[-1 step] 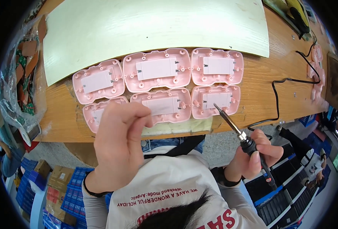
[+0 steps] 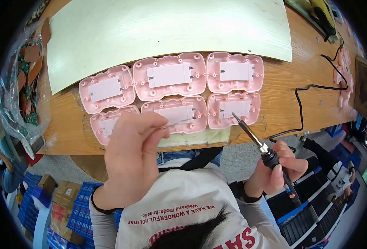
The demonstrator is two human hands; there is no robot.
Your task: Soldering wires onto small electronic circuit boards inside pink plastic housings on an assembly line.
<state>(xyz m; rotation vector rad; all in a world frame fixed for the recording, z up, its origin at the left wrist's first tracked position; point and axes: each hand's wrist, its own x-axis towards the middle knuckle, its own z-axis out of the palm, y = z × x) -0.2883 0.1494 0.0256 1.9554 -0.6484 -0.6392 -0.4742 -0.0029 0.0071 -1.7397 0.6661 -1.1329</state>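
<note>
My right hand [image 2: 277, 172] grips a soldering iron [image 2: 250, 133] by its dark handle. The iron's bare tip points up-left, over the lower right pink plastic shell [image 2: 253, 118]. My left hand [image 2: 129, 155] is held in a pinch, in front of the lower middle shell [image 2: 201, 121]. A thin wire [image 2: 178, 123] appears to run from its fingertips across that shell, though it is faint. Several such shells lie in two rows, each with a paler raised panel and small metal contacts. My left hand partly covers the lower left shell [image 2: 95, 124].
A pale board [image 2: 167, 29] lies beyond the shells on the wooden table [image 2: 274, 91]. At left, a clear plastic bag [image 2: 13, 91] holds circuit boards. A black cord [image 2: 299, 103] winds across the right side, near more pink parts [image 2: 344, 83]. Another person [image 2: 339, 178] is at far right.
My left hand has shifted slightly to the right, still pinched. My right hand and the soldering iron have hardly moved.
</note>
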